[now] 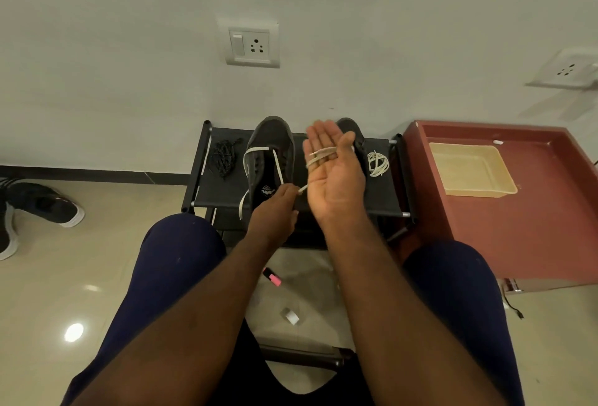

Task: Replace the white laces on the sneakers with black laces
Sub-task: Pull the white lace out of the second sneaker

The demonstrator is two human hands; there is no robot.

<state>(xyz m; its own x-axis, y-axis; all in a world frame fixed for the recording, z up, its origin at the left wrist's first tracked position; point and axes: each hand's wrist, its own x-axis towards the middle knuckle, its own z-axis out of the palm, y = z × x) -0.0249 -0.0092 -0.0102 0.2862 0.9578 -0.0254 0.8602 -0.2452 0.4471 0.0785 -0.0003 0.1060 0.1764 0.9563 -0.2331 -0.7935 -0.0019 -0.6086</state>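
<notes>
Two black sneakers stand on a low black rack [220, 193]. The left sneaker [271, 140] has a white lace [278, 167] still running through its front eyelets. My left hand [275, 209] pinches that lace near its free end. My right hand [336, 182] is raised palm up with straight fingers, and the same lace is wound in a few turns round them. It hides most of the right sneaker [359, 150]. A bundle of black laces [223, 156] lies on the rack's left end, and a coiled white lace [378, 163] on its right end.
A dark red table [517, 237] with a beige tray [469, 167] stands right of the rack. A pink highlighter [271, 277] and a small white object [291, 316] lie on the floor between my knees. Another pair of shoes [42, 206] sits far left.
</notes>
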